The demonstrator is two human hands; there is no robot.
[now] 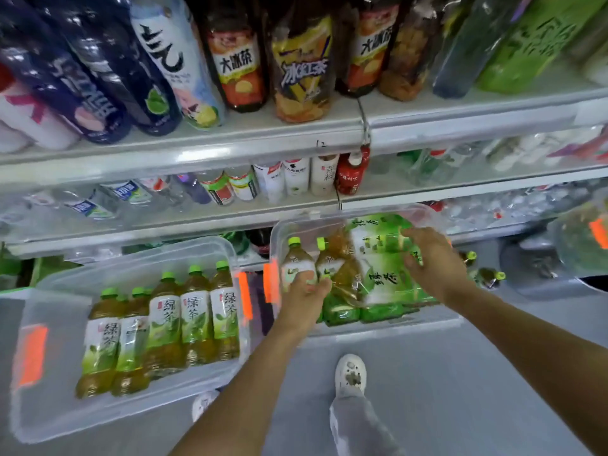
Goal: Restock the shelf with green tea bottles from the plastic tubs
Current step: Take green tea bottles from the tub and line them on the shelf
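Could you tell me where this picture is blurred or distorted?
Head view: wide-angle distortion fans the top-shelf bottles outward; motion blur smears the right hand and the large green tea bottle under it; labels in the left tub read clearly.

**Location type:** retail shop, drinks aisle.

**Evidence:**
1. Tiered grey shelving (230, 139) spans the view from 9 o'clock to 3 o'clock, with 3 levels visible.
2. The top level, at 12 o'clock, carries large bottled drinks (241, 60) with printed brand labels, ranked side by side and facing outward.
3. The level below, near centre, holds smaller bottles (296, 177) in packed rows.
4. A clear rail strip (460, 126) runs along the shelf edge at 1 o'clock.
5. In front of the shelving, 2 clear plastic tubs (49, 406), at 8 o'clock and 4 o'clock, hold many identical green tea bottles (194, 320). Orange tags (31, 355) mark the tub walls.
6. The floor (460, 373) at 5 o'clock is smooth and grey.
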